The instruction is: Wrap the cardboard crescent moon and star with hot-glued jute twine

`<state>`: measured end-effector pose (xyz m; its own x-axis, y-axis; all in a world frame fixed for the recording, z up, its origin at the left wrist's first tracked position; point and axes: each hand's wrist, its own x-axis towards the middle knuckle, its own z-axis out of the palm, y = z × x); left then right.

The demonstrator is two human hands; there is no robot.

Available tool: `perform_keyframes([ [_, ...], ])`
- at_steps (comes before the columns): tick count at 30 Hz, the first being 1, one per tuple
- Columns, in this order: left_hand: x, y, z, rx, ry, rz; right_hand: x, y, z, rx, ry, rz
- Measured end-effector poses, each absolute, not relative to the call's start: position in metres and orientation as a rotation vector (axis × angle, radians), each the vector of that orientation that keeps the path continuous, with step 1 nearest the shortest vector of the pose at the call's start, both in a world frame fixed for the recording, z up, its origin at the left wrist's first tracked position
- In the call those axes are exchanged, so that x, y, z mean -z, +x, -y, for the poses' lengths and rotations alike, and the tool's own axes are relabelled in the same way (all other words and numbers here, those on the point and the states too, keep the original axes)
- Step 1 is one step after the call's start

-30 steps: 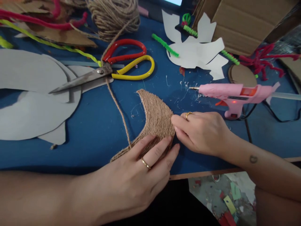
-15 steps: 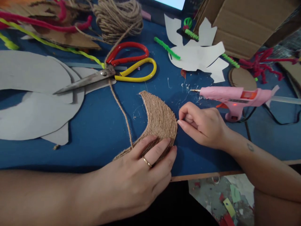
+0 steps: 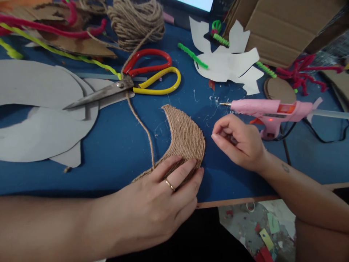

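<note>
Your left hand point(image 3: 147, 196) lies flat on the jute piece point(image 3: 188, 140), fingers slightly spread and pressing down. Your right hand point(image 3: 237, 142) curls just right of the piece, not touching it, fingertips pinched together; whether they pinch anything can't be seen. The glue gun point(image 3: 261, 108) lies beyond it.

Both forearms bare. On the left hand point(image 3: 152, 189), a thin gold band point(image 3: 170, 185) on the ring finger. On the right forearm point(image 3: 300, 185), a small dark tattoo point(image 3: 285, 167) just above the wrist. Black clothing point(image 3: 174, 242) at lap, bottom of view.
</note>
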<state>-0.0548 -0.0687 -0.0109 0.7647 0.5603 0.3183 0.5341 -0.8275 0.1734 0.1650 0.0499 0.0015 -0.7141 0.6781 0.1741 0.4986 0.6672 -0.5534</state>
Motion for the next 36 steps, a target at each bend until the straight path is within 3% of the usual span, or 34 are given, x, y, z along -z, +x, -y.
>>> perform_keyframes([
  [8,0.002,-0.088,0.044,-0.419,2.936,-0.613,-0.006,0.158,-0.053,-0.286,-0.59,2.533],
  [19,-0.001,-0.106,0.033,-0.565,3.069,-0.41,0.006,0.164,-0.048,-0.264,-0.025,2.752],
  [36,-0.002,-0.106,0.035,-0.509,3.092,-0.458,0.006,0.174,-0.045,-0.13,-0.02,2.933],
])
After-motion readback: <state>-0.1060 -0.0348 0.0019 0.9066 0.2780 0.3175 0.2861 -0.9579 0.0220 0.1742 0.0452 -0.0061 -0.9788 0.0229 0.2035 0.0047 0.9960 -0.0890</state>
